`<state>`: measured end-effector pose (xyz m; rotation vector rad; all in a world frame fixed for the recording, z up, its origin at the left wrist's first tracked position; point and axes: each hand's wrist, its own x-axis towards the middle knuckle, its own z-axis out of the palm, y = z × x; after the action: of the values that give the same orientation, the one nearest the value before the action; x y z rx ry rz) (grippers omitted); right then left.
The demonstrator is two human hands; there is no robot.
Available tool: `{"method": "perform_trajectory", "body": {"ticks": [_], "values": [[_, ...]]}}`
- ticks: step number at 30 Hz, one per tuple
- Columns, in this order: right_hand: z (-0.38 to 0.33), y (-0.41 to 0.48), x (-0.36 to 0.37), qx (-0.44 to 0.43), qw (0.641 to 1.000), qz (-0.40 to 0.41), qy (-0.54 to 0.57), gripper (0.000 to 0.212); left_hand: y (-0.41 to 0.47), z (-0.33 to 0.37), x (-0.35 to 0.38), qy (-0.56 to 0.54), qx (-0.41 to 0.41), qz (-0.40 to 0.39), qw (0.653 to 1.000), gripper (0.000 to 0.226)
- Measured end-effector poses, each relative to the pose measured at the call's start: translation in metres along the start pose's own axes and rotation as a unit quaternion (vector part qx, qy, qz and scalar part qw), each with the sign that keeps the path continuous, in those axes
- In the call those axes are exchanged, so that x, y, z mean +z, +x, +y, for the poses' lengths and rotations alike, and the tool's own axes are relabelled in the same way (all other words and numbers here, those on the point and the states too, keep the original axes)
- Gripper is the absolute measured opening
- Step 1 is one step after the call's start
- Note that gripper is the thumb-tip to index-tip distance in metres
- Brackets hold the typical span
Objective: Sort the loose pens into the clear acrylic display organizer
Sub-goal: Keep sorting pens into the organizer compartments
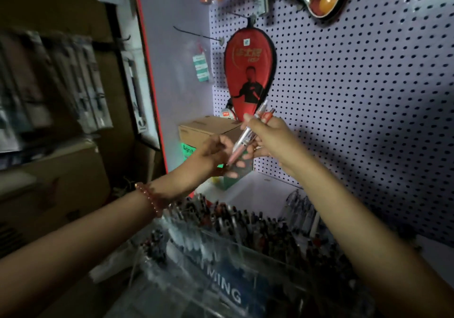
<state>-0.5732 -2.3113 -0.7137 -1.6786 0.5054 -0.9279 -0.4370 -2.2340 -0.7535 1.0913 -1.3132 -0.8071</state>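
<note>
Closest to us, along the bottom edge, stands the clear acrylic display organizer (221,263); its front wall carries white lettering cut off so that only "MING" reads, and its lower part runs out of view. Behind that wall we see rows of upright pens (245,226), dark and blurred, too crowded to tell one compartment from another.

Above the organizer both our forearms reach forward. The left wrist wears a pink beaded bracelet (152,201). Our left hand (213,156) is curled, fingertips touching the lower end of a pink-and-clear pen (242,143), though we cannot tell whether it truly pinches it. Our right hand (270,138) is closed around that pen's middle, together with a second, orange-topped pen (267,115) whose barrel is hidden in the fist. Both pens tilt up to the right, well above the organizer.

Beyond the hands sits a cardboard box (206,127), partly covered by them. Farther back a red table tennis racket case (248,72) hangs on the white pegboard (356,96). At left, packaged goods (81,84) are smeared by blur.
</note>
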Motion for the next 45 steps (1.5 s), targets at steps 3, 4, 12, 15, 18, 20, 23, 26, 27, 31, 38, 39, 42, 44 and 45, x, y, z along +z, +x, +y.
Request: {"method": "perform_trajectory", "body": {"ticks": [3, 4, 12, 15, 18, 20, 23, 26, 27, 31, 38, 39, 42, 44, 45], "values": [[-0.003, -0.017, 0.046, -0.030, 1.000, -0.002, -0.009, 0.019, -0.035, 0.000, -0.026, 0.018, 0.007, -0.009, 1.000, 0.014], [-0.001, -0.022, 0.060, -0.032, 0.999, -0.011, -0.016, 0.018, -0.047, -0.002, -0.034, 0.048, 0.023, -0.033, 0.998, 0.016], [0.044, -0.043, 0.132, -0.014, 0.996, -0.060, -0.068, 0.013, -0.117, -0.043, -0.089, 0.085, 0.036, 0.041, 0.995, 0.009], [0.071, -0.052, 0.146, -0.019, 0.992, -0.058, -0.111, 0.018, -0.133, -0.065, -0.106, 0.173, 0.021, 0.059, 0.983, 0.020], [0.097, -0.058, 0.155, -0.072, 0.975, -0.059, -0.203, 0.017, -0.147, -0.101, -0.125, 0.368, 0.008, 0.088, 0.926, 0.035], [0.111, -0.062, 0.161, -0.122, 0.959, -0.062, -0.247, 0.014, -0.153, -0.125, -0.136, 0.432, 0.015, 0.111, 0.895, 0.039], [0.129, -0.065, 0.167, -0.151, 0.925, -0.074, -0.341, 0.016, -0.157, -0.144, -0.142, 0.457, 0.019, 0.106, 0.883, 0.038], [0.148, -0.061, 0.168, -0.112, 0.901, -0.081, -0.411, 0.018, -0.157, -0.150, -0.145, 0.436, 0.016, 0.116, 0.892, 0.033], [0.154, -0.060, 0.169, -0.101, 0.895, -0.088, -0.425, 0.016, -0.158, -0.151, -0.145, 0.428, 0.009, 0.122, 0.895, 0.033], [0.167, -0.061, 0.178, -0.105, 0.859, -0.108, -0.489, 0.018, -0.163, -0.156, -0.143, 0.413, 0.000, 0.144, 0.899, 0.031], [0.191, -0.073, 0.186, -0.020, 0.834, -0.110, -0.540, 0.039, -0.163, -0.161, -0.136, 0.405, 0.011, 0.181, 0.896, 0.026], [0.193, -0.073, 0.187, -0.007, 0.837, -0.105, -0.538, 0.042, -0.162, -0.162, -0.135, 0.407, 0.012, 0.185, 0.895, 0.025], [0.195, -0.075, 0.188, 0.021, 0.847, -0.098, -0.523, 0.049, -0.159, -0.162, -0.132, 0.413, 0.022, 0.201, 0.888, 0.026], [0.192, -0.075, 0.188, 0.025, 0.857, -0.109, -0.503, 0.052, -0.156, -0.161, -0.130, 0.410, 0.025, 0.203, 0.889, 0.027], [0.192, -0.075, 0.188, 0.023, 0.863, -0.115, -0.491, 0.052, -0.155, -0.160, -0.128, 0.402, 0.027, 0.206, 0.892, 0.026]]}}
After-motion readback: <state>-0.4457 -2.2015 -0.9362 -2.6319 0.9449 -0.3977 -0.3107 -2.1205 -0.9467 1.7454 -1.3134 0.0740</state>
